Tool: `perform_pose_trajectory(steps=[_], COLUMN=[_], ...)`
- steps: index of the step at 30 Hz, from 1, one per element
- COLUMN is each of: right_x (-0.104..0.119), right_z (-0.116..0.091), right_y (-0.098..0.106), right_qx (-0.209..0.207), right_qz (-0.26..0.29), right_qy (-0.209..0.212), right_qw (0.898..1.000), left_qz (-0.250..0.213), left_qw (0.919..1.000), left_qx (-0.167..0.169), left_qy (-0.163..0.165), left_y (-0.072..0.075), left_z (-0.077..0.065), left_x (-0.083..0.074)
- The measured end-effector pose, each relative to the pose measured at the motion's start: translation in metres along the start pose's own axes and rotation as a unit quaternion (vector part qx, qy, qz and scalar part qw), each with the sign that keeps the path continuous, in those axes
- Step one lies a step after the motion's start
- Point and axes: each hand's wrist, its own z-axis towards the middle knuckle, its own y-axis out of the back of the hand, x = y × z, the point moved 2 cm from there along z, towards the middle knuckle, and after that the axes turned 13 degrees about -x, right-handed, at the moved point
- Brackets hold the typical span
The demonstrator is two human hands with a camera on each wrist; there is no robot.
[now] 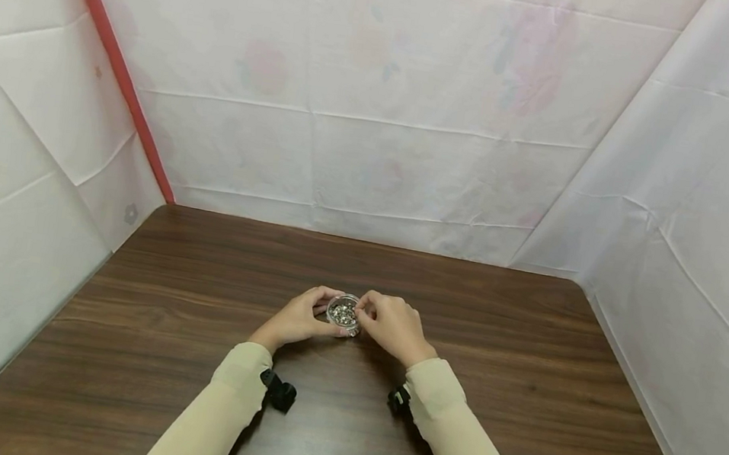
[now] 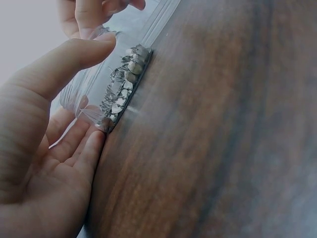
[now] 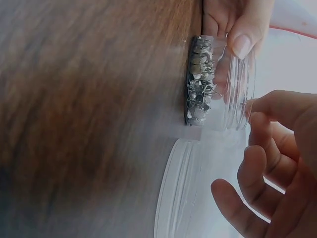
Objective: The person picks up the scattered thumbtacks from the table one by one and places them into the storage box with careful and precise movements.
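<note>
A small round clear plastic jar (image 1: 343,311) stands on the table, its mouth uncovered. Silvery metal thumbtacks (image 3: 200,87) cover its bottom in a heap. My left hand (image 1: 300,317) holds the jar from the left, thumb on the near side and fingers round the far side. At the jar's right rim is my right hand (image 1: 393,325), thumb and forefinger drawn together at the mouth. A tiny dark speck shows by those fingertips in the right wrist view; I cannot tell whether they pinch a tack. The other right fingers hang loosely curled.
A clear, ridged, lid-like plastic piece (image 3: 173,193) lies on the table beside the jar, under the right hand. The brown wood-grain table (image 1: 228,263) is bounded by white floral cloth (image 1: 360,158) at the back and sides. Small black cameras (image 1: 279,391) sit on both wrists.
</note>
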Motion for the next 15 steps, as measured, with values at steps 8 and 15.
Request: perform_pose_trajectory(steps=[8,15], right_x=[0.001,0.004], right_z=[-0.002,-0.006], right_y=[0.003,0.012], right_qx=[0.011,0.001], right_qz=[0.013,0.018], right_qy=[-0.012,-0.006], right_qw=[1.0,1.0], left_qz=[0.004,0.009], left_qw=[0.9999,0.9998], left_qx=[-0.014,-0.017], left_qy=[-0.003,-0.006], left_y=[-0.006,-0.005], left_z=[0.013,0.013], left_x=[0.03,0.029])
